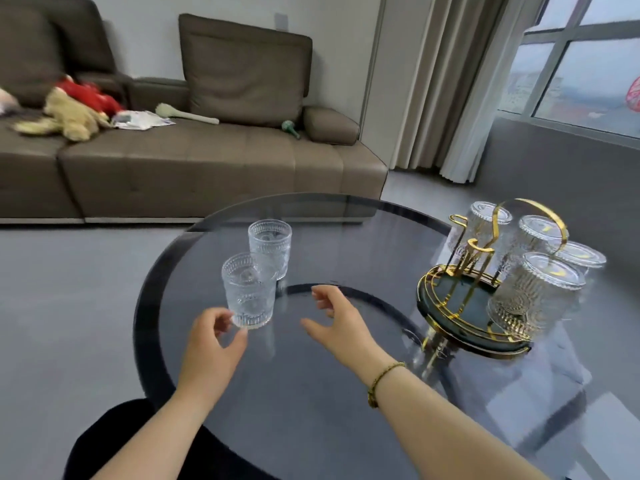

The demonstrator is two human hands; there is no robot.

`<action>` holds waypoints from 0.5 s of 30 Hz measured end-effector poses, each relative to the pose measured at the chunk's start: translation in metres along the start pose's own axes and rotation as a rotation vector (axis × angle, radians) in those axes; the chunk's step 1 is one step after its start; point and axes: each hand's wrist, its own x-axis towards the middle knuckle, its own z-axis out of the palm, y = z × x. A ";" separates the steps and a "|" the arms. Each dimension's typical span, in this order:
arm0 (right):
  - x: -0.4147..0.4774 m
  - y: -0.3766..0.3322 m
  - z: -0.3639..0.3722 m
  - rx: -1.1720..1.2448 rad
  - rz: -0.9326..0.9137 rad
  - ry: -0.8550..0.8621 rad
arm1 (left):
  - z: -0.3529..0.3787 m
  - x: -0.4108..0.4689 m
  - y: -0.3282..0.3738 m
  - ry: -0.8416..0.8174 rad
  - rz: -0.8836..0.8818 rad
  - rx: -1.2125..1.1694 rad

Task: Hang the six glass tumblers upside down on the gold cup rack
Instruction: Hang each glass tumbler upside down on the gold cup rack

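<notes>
Glass table point(346, 393): two loose tumblers point(248, 292), four racked tumblers point(533, 292).

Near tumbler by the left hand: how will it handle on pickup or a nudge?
The near tumbler looks like rigid glass, so probably fragile if knocked against the far tumbler close behind it. Its embossed walls likely give the left hand decent grip. Upright on the smooth glass table, it may slide rather than tip.

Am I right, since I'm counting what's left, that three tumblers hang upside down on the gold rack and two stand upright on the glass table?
Not quite. The head view shows four tumblers upside down on the gold rack, not three. Two tumblers, the near one and the far one, do stand upright on the glass table.
</notes>
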 end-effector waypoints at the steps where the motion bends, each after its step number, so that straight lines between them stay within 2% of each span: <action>1: 0.004 -0.001 0.011 0.034 0.024 -0.038 | -0.001 0.007 -0.002 0.009 -0.030 -0.015; 4: 0.014 -0.006 0.034 0.068 0.048 -0.103 | -0.001 0.030 -0.006 -0.096 -0.056 -0.061; 8: 0.026 -0.010 0.050 0.092 0.043 -0.105 | 0.007 0.054 -0.006 -0.234 -0.087 -0.183; 15: 0.030 -0.007 0.052 0.204 0.074 -0.077 | 0.019 0.065 -0.003 -0.181 -0.095 -0.253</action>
